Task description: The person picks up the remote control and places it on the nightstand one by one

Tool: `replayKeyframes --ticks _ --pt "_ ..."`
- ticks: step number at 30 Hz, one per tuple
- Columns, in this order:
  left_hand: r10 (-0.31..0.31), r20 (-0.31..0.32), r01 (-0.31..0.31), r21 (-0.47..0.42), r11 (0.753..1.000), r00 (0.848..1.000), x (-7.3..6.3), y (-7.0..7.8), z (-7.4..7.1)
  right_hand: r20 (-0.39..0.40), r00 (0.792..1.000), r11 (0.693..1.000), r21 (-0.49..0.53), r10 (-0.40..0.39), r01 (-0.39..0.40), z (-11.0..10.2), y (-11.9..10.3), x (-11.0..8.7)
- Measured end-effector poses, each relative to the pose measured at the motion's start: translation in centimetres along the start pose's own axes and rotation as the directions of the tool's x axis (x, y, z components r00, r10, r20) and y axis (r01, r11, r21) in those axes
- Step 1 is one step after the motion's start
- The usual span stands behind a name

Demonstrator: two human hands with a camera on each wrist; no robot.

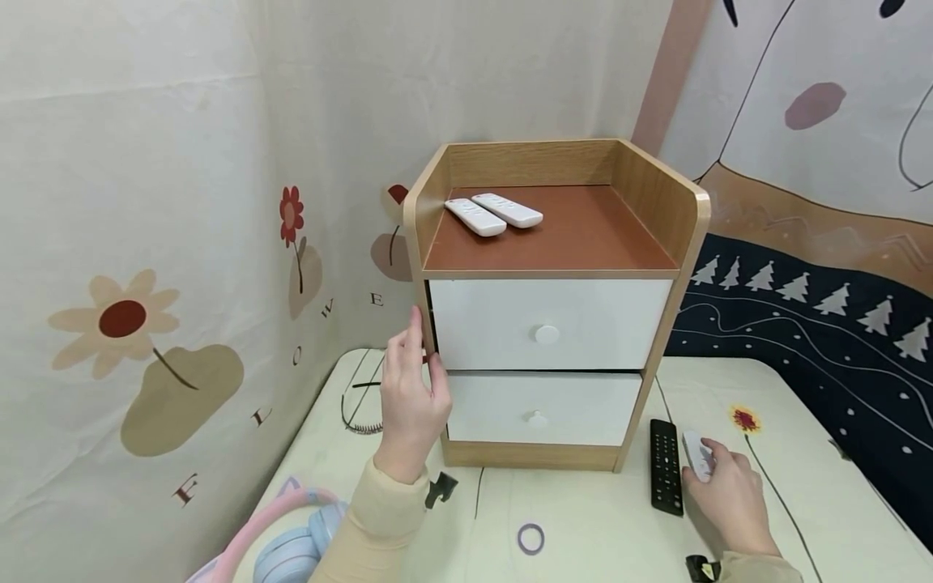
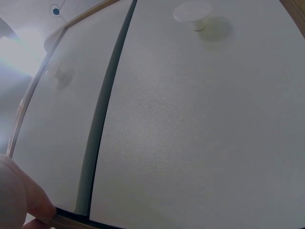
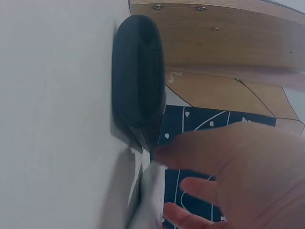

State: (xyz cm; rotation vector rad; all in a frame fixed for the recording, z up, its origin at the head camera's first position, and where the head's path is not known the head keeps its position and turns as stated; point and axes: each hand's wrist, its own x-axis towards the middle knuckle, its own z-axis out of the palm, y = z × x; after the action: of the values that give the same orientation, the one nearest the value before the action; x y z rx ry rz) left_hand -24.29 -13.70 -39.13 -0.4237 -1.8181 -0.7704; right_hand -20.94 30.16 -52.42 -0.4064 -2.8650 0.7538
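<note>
A small wooden cabinet [image 1: 554, 457] with two white drawers stands on the table. My left hand [image 1: 414, 397] rests against its left side panel, fingers straight up and thumb at the front edge. In the left wrist view, the thumb [image 2: 28, 191] lies by the frame beside the drawer fronts. My right hand [image 1: 732, 494] holds a white remote control [image 1: 697, 455] between thumb and fingers, low over the table. Just left of it lies a black remote control [image 1: 666, 467], whose end [image 3: 138, 71] looms large in the right wrist view.
Two more white remotes [image 1: 475, 217] lie side by side on the cabinet's brown top. Pink and blue headphones [image 1: 291, 542] sit at the front left, and a purple ring [image 1: 530, 538] lies before the cabinet. Patterned cloth [image 1: 146, 202] hangs behind and to the left.
</note>
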Motion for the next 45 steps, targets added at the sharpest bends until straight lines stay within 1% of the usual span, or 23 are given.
replayKeyframes --ticks 7,12,14,19,24,26,28,30,32,33,35,38,40,45 --pt "-0.002 0.006 0.002 -0.004 1.000 1.000 0.0 0.2 -0.1 0.038 0.999 0.997 -0.079 0.018 -0.015 -0.1 0.4 -0.1" --pt "-0.010 0.015 0.010 -0.006 1.000 1.000 0.1 0.3 -0.3 0.027 0.999 0.996 -0.079 0.035 -0.033 -0.2 0.4 -0.2" --pt "-0.011 0.016 0.011 -0.006 1.000 1.000 0.1 0.4 -0.3 -0.001 0.999 0.998 -0.060 0.035 -0.035 -0.3 0.3 -0.3" --pt "-0.006 0.018 0.006 -0.005 1.000 1.000 0.1 0.4 -0.3 -0.101 0.994 0.999 0.010 0.038 -0.037 -0.4 0.1 -0.5" --pt "-0.013 0.022 0.013 -0.006 1.000 1.000 0.1 0.3 -0.3 -0.159 0.986 0.997 0.064 0.053 -0.043 -0.6 -0.4 -0.6" --pt "-0.015 0.019 0.015 -0.008 1.000 1.000 0.1 0.3 -0.3 -0.203 0.978 0.996 0.087 0.050 -0.033 -0.7 -0.7 -0.7" --pt "-0.017 0.020 0.017 -0.010 1.000 1.000 0.0 0.2 -0.2 -0.269 0.963 0.994 0.111 0.032 -0.002 -0.7 -1.2 -1.0" --pt "-0.016 0.018 0.017 -0.009 1.000 1.000 0.0 0.2 -0.2 -0.345 0.938 0.989 0.140 0.006 0.045 -0.9 -1.8 -1.3" --pt "-0.015 0.018 0.015 -0.006 1.000 1.000 0.0 0.2 -0.2 -0.426 0.904 0.980 0.166 -0.028 0.109 -1.2 -2.7 -1.7" --pt "-0.011 0.017 0.011 -0.003 1.000 1.000 0.0 0.2 -0.2 -0.470 0.881 0.974 0.173 -0.050 0.147 -1.4 -3.2 -1.9" --pt "-0.004 0.014 0.004 0.002 1.000 1.000 -0.1 0.1 -0.2 -0.552 0.829 0.955 0.191 -0.085 0.226 -2.1 -4.3 -2.3" --pt "0.006 0.008 -0.006 0.005 1.000 1.000 -0.1 0.1 -0.1 -0.656 0.744 0.914 0.217 -0.124 0.343 -3.2 -6.0 -3.0" --pt "0.007 0.005 -0.007 0.006 1.000 1.000 -0.1 0.1 -0.1 -0.715 0.686 0.878 0.232 -0.138 0.418 -3.9 -7.0 -3.4" --pt "-0.006 0.008 0.005 0.006 1.000 1.000 0.0 0.2 -0.2 -0.806 0.571 0.779 0.254 -0.158 0.574 -5.6 -9.8 -4.5"
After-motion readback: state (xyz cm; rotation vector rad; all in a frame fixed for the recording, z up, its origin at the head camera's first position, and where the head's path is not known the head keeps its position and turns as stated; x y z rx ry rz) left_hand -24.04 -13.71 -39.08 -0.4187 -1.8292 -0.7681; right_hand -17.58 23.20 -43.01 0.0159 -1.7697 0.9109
